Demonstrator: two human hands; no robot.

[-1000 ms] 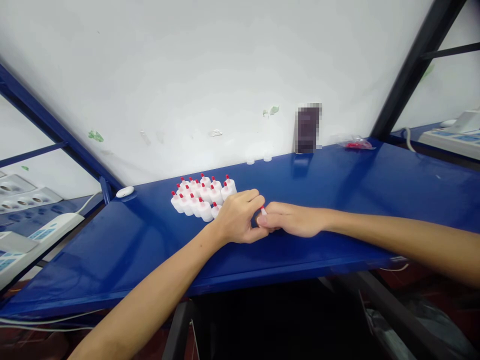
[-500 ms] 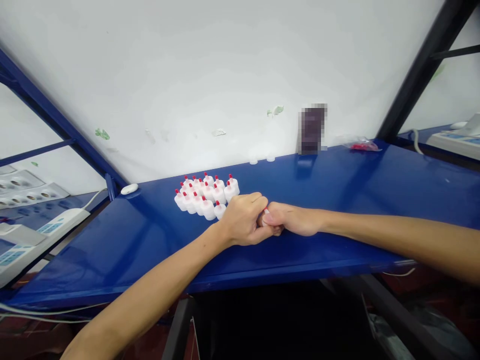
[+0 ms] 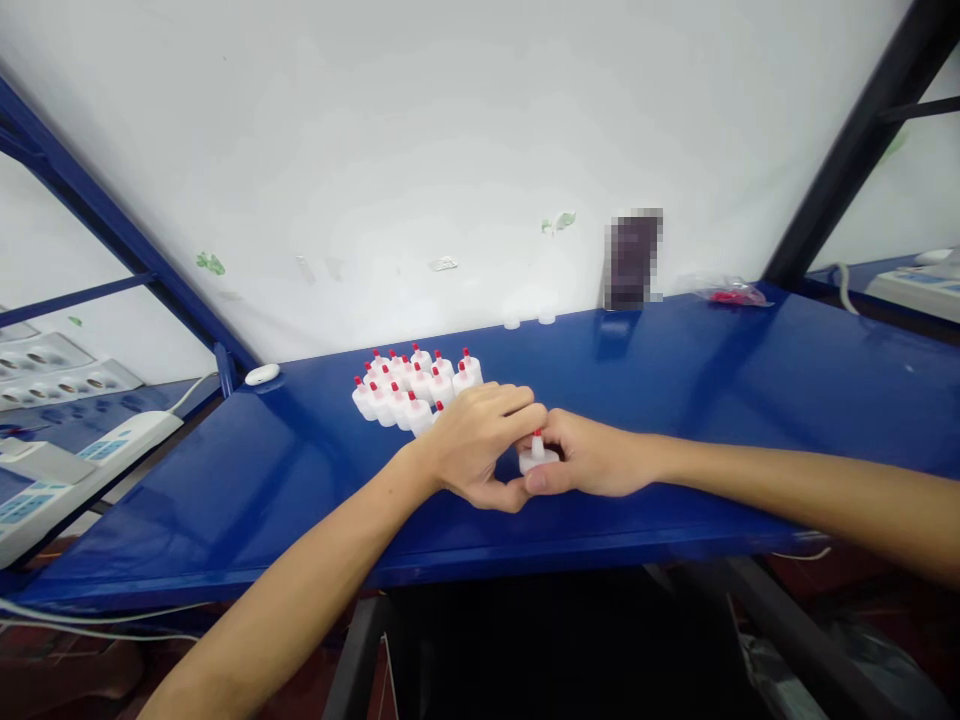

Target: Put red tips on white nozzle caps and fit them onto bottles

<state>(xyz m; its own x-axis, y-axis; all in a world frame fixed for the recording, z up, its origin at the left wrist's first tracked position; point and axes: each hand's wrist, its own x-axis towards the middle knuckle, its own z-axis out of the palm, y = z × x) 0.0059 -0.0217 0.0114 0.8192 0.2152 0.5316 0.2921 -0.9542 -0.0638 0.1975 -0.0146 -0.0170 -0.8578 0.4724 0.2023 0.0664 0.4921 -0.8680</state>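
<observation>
My right hand pinches a small white cap with a red tip over the blue table. My left hand is curled beside it, fingertips touching the red tip from the left. Just behind my left hand stands a tight cluster of several white caps with red tips.
Two loose white caps lie by the white wall, with a dark blurred object and a plastic bag of red pieces further right. A white oval item sits at the table's left corner. Power strips lie on the left bench.
My hands were pressed together around the piece; now they have eased apart slightly and the white cap with its red tip shows between them.
</observation>
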